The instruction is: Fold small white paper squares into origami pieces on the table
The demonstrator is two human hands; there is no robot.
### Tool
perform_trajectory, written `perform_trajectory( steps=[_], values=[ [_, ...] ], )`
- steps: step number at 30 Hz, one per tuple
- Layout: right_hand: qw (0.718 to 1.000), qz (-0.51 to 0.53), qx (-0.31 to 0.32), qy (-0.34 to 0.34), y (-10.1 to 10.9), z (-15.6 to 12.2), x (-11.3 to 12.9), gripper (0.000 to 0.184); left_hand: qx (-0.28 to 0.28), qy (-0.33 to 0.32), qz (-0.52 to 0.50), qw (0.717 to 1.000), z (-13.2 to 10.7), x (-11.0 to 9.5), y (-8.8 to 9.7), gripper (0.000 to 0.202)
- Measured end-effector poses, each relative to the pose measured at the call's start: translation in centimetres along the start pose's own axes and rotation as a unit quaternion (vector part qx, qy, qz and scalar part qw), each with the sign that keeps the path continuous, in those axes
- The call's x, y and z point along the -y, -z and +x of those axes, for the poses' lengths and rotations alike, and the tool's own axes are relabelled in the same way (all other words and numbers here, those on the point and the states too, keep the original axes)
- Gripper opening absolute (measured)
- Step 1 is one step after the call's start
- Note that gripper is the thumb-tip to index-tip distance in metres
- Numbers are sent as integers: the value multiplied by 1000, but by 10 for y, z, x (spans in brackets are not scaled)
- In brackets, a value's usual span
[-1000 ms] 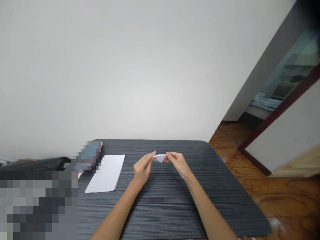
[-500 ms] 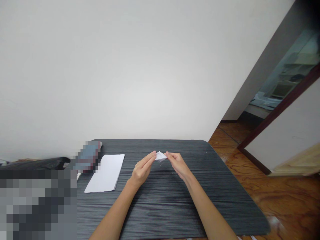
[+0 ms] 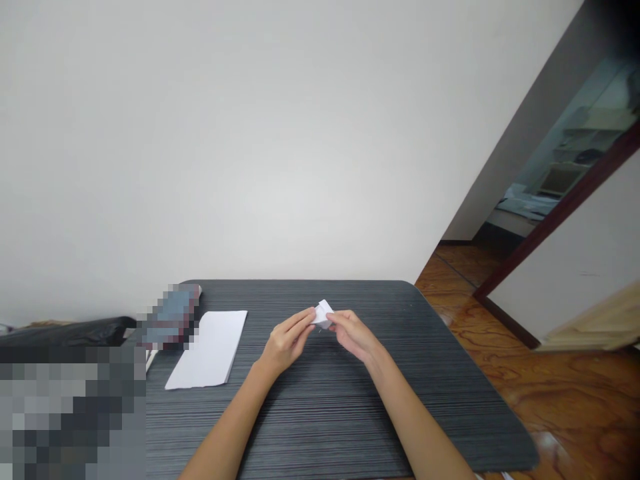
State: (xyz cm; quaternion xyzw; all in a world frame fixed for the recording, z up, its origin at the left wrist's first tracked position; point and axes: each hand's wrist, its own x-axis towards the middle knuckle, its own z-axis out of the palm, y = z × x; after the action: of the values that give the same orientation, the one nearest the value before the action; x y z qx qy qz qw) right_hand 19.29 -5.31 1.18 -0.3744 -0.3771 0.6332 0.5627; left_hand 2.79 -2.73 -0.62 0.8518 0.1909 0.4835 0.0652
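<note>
Compared with 0.5 seconds ago, the small folded white paper (image 3: 323, 313) is turned so that 1 corner points up and away, and the right hand (image 3: 354, 333) has come a little nearer to the left hand (image 3: 286, 341). From my distant place I see both hands closed on this paper: the left grips its left side between the fingers and thumb, and the right pinches its right side, with a fingertip lying over the edge. The paper is held between the 2 hands, above the middle of the dark striped table (image 3: 325, 420). To the left, well apart from the hands, some white sheets (image 3: 207, 350) lie flat. Just beside them is a pixelated object (image 3: 173, 313), blue-grey and dark red, which I cannot identify. Behind the table stands a plain pale wall (image 3: 300, 147).
</note>
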Motion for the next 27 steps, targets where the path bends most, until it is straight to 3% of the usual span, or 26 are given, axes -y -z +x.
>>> perform_trajectory(
  steps=[6,14,20,27],
  values=[
    [1000,12,18,-5,-1,0,-3,19,-9,-2,-11,1000,2,1,-1,32],
    [997,53,36,-39,-3,-1,-5,15,30,-9,-8,999,3,3,3,36],
    [999,5,41,-23,-4,0,-13,16,73,20,-45,996,3,3,2,35],
    [997,53,46,-19,-4,0,-9,15,98,58,-84,990,7,0,3,36]
  ],
)
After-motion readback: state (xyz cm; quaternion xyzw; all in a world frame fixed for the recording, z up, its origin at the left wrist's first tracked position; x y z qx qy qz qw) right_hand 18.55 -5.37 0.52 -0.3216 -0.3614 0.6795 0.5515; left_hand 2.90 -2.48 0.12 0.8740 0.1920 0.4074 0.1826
